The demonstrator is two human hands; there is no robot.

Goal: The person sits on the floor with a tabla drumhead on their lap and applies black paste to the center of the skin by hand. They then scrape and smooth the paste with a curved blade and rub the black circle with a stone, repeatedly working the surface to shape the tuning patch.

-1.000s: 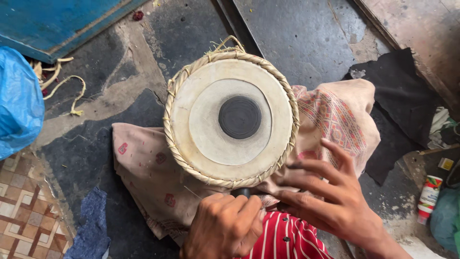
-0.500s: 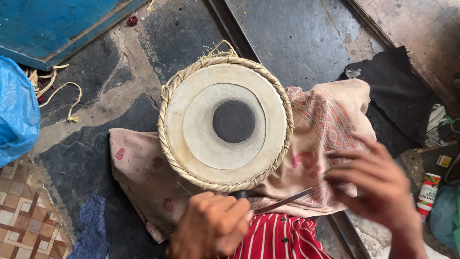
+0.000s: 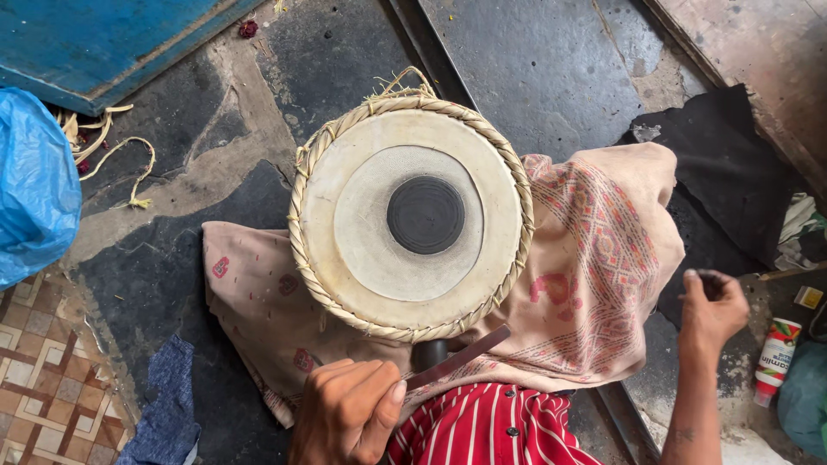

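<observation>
- Drum (image 3: 412,215): a round hand drum seen from above, with a pale skin head, a black central disc and a braided straw-coloured rim. It stands upright on a patterned beige cloth (image 3: 603,258) spread over the dark stone floor (image 3: 534,77), just ahead of the person's red striped garment (image 3: 487,426).
- Left hand (image 3: 345,418): closed around a flat metal tool (image 3: 457,357), whose blade is laid slantwise against the near rim of the drum, beside a dark stub (image 3: 428,353) showing beneath the braid.
- Right hand (image 3: 711,310): curled, its fingers narrowed about something small and dark; what is held cannot be told.
- Change: a second ago the right hand was spread on the cloth at the drum's near side; half a second ago it was lifted beside the tool; now it has been carried well apart from the drum, out to the right near a small white and red bottle (image 3: 775,357). The drum is therefore steadied by the cloth alone, and the rim work is judged to be paused while something is fetched or set down.
- Surroundings: a blue plastic bag (image 3: 30,189) at the left edge, patterned tiles (image 3: 43,379) below it, a blue board (image 3: 95,39) at the top left.
</observation>
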